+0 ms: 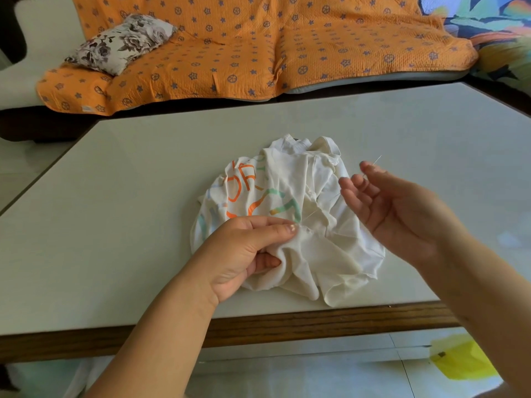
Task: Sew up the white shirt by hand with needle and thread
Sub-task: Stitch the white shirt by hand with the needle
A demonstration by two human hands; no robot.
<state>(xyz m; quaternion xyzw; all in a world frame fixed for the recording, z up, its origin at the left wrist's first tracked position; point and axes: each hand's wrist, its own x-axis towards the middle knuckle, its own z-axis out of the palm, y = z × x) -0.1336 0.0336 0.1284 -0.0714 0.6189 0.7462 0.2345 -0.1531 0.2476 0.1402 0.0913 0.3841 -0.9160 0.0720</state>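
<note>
At the centre of the table [138, 196] we've got the white shirt [313, 248], bunched into a crumpled mound with its orange and green lettering showing on the 10 o'clock side. Down at the shirt's 7 o'clock, the left hand [241, 254] comes in low and grips a fold of the cloth: the thumb lies along the top of the fold, its nail right at the gathered spot, and the fingers curl in underneath, so the fabric is pinched between them. Over at 3 o'clock, the right hand [399, 208] is raised above the shirt's edge, palm turned toward the cloth. Its thumb and forefinger are closed on the needle [376, 160], which pokes out past the fingertips toward 1 o'clock, while the other three fingers [349, 191] are fanned out and relaxed, touching nothing. We can just make out the thread [313, 211], a faint line near the left thumb running up toward 2 o'clock; most of its length is too fine to follow. Beyond the table at 12 o'clock lies an orange sofa throw [258, 50] with a floral cushion [120, 43] at 11 o'clock, and a yellow sheet [462, 361] sits on the floor at 5 o'clock.
</note>
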